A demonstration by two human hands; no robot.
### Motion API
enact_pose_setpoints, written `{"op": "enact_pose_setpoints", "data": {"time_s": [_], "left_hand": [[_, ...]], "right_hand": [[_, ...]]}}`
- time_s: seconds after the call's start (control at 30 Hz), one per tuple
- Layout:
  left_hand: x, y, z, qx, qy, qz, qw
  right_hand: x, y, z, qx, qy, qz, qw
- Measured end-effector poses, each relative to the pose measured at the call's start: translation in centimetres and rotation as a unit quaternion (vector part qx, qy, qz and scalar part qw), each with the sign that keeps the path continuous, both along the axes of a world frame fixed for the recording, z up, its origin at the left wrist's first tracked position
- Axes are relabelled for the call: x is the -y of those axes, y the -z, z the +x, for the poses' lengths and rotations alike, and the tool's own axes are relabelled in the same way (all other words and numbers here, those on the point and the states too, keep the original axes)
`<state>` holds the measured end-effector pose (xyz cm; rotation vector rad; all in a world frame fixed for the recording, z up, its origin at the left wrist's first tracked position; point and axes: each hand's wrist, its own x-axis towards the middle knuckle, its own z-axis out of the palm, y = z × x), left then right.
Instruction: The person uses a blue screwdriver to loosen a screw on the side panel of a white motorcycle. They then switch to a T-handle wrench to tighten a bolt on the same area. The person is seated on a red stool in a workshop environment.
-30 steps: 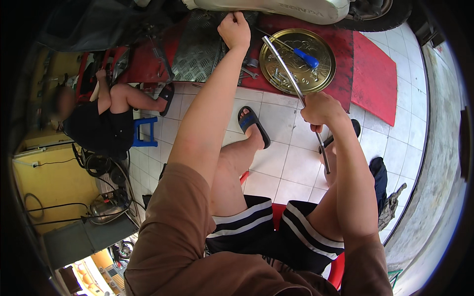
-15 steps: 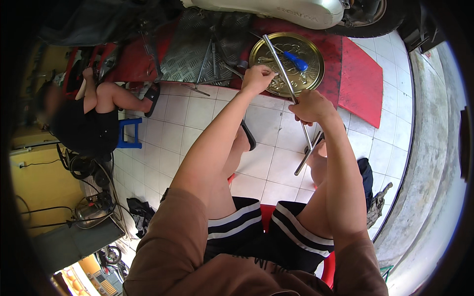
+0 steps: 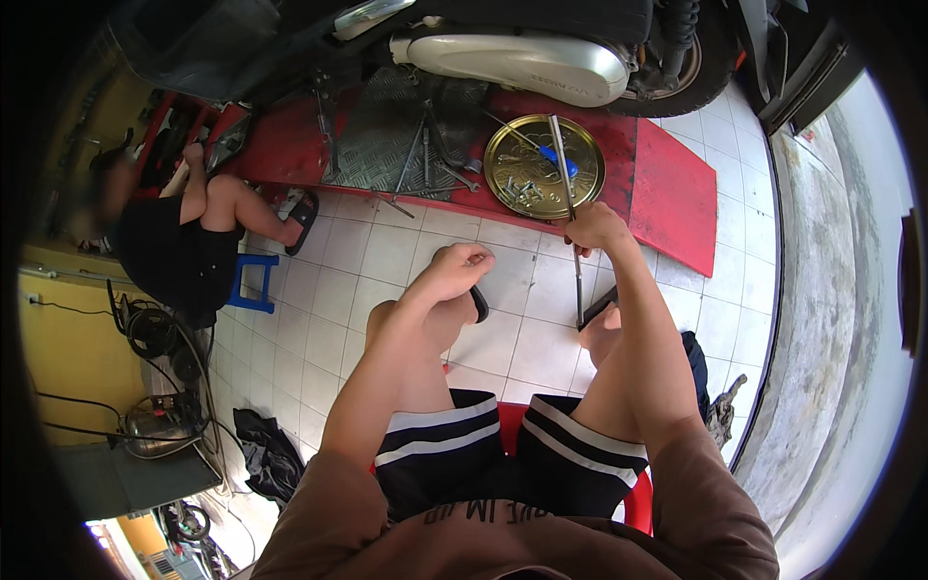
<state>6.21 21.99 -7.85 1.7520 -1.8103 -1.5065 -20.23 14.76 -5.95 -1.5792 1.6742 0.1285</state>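
Note:
My right hand (image 3: 597, 227) is closed around a long silver metal rod (image 3: 564, 174), kind unclear. The rod's upper end crosses over a round gold tray (image 3: 592, 193), and its lower end reaches down near my right sandal. On the tray lie a blue-handled screwdriver (image 3: 561, 162) and several small bolts (image 3: 525, 191). Over my left knee, apart from the tray, is my left hand (image 3: 456, 271). Its fingers are curled with the tips together; whatever may be between them is too small to make out.
A red platform (image 3: 667, 184) with a metal tread plate (image 3: 372, 145) carries a motorcycle (image 3: 512, 68). Wrenches (image 3: 462, 179) and long tools lie left of the tray. At the left a person (image 3: 179, 227) sits by a blue stool (image 3: 253, 282). Hoses and a compressor (image 3: 159, 425) stand lower left.
My left hand has drawn back from the tray toward my left knee. The rod in my right hand has become more upright. The view has shifted, showing more of the motorcycle.

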Motion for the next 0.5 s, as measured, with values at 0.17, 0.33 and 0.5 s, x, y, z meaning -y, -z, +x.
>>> {"op": "enact_pose_setpoints", "data": {"time_s": [0.17, 0.33, 0.5], "left_hand": [[-4.2, 1.7, -3.5, -0.017, 0.015, -0.026, 0.999], [-4.8, 2.8, -4.1, 0.164, 0.119, -0.083, 0.976], [-3.9, 1.9, -3.1, 0.222, 0.183, 0.012, 0.958]], "right_hand": [[-1.4, -0.3, 1.1, 0.057, -0.003, -0.008, 0.998], [-2.3, -0.3, 1.5, 0.125, 0.02, -0.016, 0.992], [-1.6, 2.5, 2.0, 0.071, 0.02, -0.037, 0.997]]}}
